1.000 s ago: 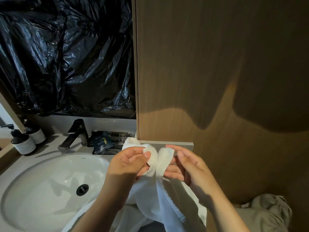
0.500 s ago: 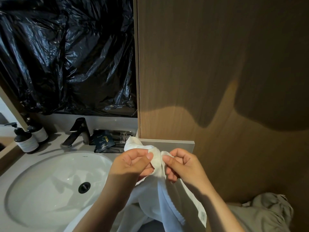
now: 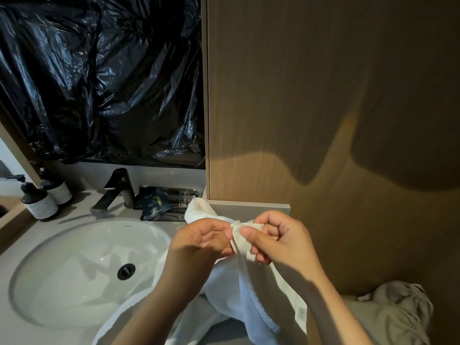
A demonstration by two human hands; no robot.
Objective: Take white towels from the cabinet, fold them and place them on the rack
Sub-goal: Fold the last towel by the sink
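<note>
- At the far left, on the grey desk (image 3: 74, 210), we see a dark pump bottle (image 3: 39, 205) with a pale label, and a second bottle (image 3: 58, 192) just behind it.
- Above them we see a crinkled black plastic sheet (image 3: 99, 83) covering the wall over the desk.
- Set into the desk is a white oval sink (image 3: 62, 282) with a dark drain (image 3: 126, 271) near its middle; a dark tap (image 3: 115, 190) stands at its back rim.
- Just right of the tap we make out dark packets (image 3: 154, 204) with gold print lying flat; we cannot read the print.
- Our left hand (image 3: 199, 242) is raised in front of the sink's right edge, and its fingers (image 3: 219, 231) pinch the top edge of the white towel (image 3: 231, 290).
- We see the towel hanging from both hands, one corner sticking up behind the left hand and a small tag (image 3: 301, 313) on its lower right edge.
- Our right hand (image 3: 281, 242) is just beside the left; its fingers (image 3: 251, 231) are curled and pinch the same top edge.
- Behind the hands a grey ledge (image 3: 249, 207) juts from a tall wooden panel (image 3: 298, 95), which is crossed by shadows.
- At the bottom right we see a crumpled grey cloth (image 3: 398, 312).
</note>
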